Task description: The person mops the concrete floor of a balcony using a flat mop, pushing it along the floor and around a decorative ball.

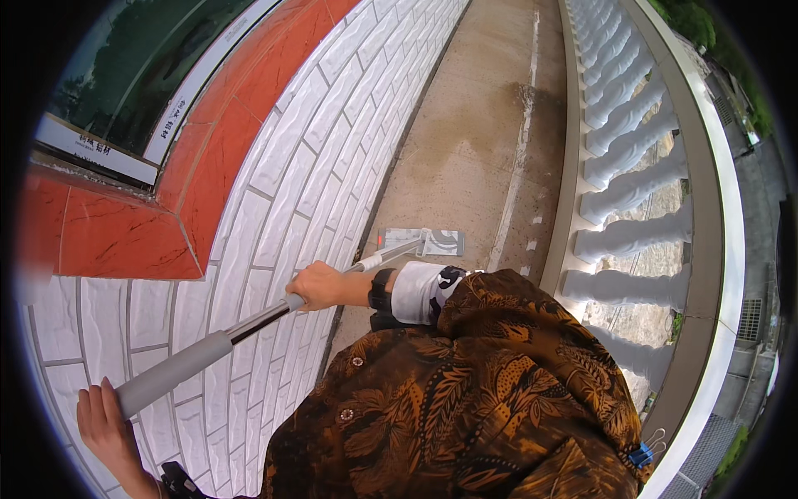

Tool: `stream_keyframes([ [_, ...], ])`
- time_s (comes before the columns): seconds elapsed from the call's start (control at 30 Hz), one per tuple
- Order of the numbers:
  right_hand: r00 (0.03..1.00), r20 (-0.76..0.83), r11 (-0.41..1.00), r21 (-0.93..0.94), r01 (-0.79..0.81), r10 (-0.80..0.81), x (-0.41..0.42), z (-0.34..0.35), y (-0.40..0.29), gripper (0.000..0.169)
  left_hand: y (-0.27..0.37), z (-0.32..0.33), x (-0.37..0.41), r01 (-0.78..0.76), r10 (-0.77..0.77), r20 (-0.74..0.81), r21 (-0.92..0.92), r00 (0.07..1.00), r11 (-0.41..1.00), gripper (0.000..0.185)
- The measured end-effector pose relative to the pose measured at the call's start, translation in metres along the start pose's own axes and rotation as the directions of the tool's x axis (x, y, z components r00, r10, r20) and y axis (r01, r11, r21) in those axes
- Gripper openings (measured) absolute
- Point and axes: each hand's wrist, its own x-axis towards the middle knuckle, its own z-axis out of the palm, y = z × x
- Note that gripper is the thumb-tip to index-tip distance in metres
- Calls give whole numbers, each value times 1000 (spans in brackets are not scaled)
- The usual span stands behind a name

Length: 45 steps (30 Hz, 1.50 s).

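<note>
A flat mop with a metal telescopic pole (pixel 257 325) slants across the view from lower left to the middle. At the top end of its thick grey grip (pixel 181 368), my left hand (pixel 103 421) is closed around the handle, its palm side partly hidden. Farther down the pole, my right hand (pixel 317 287) is wrapped around it by a light grey collar. The rectangular mop head (pixel 399 240) lies flat on the concrete floor (pixel 461 181), close to the foot of the wall.
White brick-patterned wall (pixel 293 156) runs along the left, below a window (pixel 143 68) with a red tiled surround (pixel 206 143). On the right stands a balustrade with white balusters (pixel 636 237) and a rail (pixel 717 262). A damp stain (pixel 474 131) marks the floor ahead.
</note>
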Motion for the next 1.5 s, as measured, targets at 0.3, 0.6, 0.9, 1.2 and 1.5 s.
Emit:
stream_keyframes([
  [0.3,1000,-13,993,-120,-23,22,33,31,54,16,60,54,-21,225,-224,31,-53,974,973,25],
  [0.6,971,-193,926,-321,-200,143,18,-39,309,14,197,155,160,377,-360,111,-287,926,881,13],
  [0.9,917,317,931,-343,-126,241,-17,-83,399,14,297,196,176,624,-446,471,-340,761,704,15],
  [1.2,762,623,976,15,218,-180,3,-16,199,12,234,54,11,855,-603,687,-50,405,517,14],
  [1.5,783,591,952,-79,294,-193,-22,-11,227,10,288,-2,61,851,-570,746,8,345,525,14],
])
